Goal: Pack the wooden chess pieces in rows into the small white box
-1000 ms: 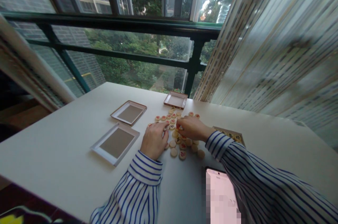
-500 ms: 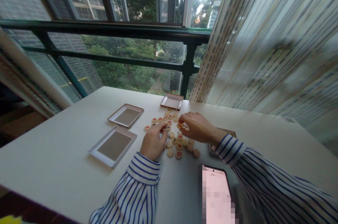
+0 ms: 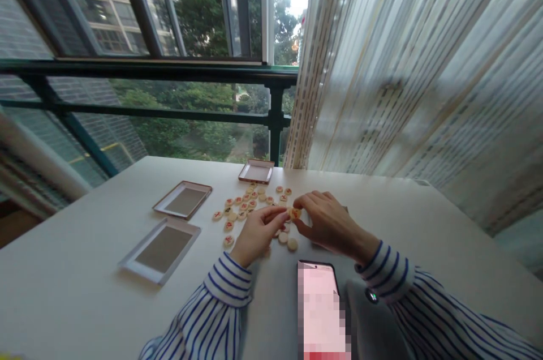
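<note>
Several round wooden chess pieces (image 3: 246, 202) with red and black marks lie scattered on the white table (image 3: 85, 281). My right hand (image 3: 328, 223) is raised a little above them and pinches one red-marked piece (image 3: 294, 213) between thumb and fingertips. My left hand (image 3: 258, 232) is curled beside it, its fingertips touching the same piece or right next to it. More pieces (image 3: 288, 241) lie under and between the two hands, partly hidden. Both arms wear blue-striped white sleeves.
Three shallow box trays stand on the table: one at the front left (image 3: 161, 249), one behind it (image 3: 183, 199), one at the far edge (image 3: 256, 171). A phone (image 3: 320, 309) lies near the front edge. A striped curtain (image 3: 403, 82) hangs at the right, a railed window behind.
The camera has swung right. My right hand lifted a piece off the pile and both hands drew back toward me, the left hand rising off the table to meet it.
</note>
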`<control>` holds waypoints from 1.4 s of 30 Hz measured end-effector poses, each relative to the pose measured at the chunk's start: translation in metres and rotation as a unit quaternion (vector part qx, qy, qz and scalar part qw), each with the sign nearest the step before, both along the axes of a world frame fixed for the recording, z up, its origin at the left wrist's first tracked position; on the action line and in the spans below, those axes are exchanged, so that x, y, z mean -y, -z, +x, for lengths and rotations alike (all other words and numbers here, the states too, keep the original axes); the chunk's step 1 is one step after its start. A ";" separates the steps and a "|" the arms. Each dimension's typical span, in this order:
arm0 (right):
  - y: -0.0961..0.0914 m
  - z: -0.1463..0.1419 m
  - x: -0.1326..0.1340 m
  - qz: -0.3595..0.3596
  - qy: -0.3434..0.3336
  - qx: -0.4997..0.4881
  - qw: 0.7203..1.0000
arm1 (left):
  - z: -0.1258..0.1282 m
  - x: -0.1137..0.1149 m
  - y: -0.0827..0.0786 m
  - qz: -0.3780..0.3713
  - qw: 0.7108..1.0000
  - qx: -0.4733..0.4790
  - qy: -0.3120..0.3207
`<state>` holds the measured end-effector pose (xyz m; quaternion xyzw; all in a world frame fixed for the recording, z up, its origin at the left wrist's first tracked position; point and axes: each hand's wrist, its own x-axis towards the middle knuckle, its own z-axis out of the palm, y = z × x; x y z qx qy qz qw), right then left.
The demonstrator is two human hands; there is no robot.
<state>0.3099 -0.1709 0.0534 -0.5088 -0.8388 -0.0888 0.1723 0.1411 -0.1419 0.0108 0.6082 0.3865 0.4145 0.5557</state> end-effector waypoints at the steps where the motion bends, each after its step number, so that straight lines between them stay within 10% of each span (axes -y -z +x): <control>1: 0.002 0.003 0.002 0.003 0.005 -0.005 1.000 | 0.004 0.001 -0.003 -0.007 1.000 0.003 0.010; 18: 0.019 0.048 0.009 0.017 0.035 -0.112 0.993 | 0.055 -0.017 -0.017 -0.021 0.997 -0.016 0.072; 42: 0.012 0.069 0.005 0.041 0.017 -0.143 0.989 | 0.064 -0.042 -0.033 0.031 0.986 -0.089 0.136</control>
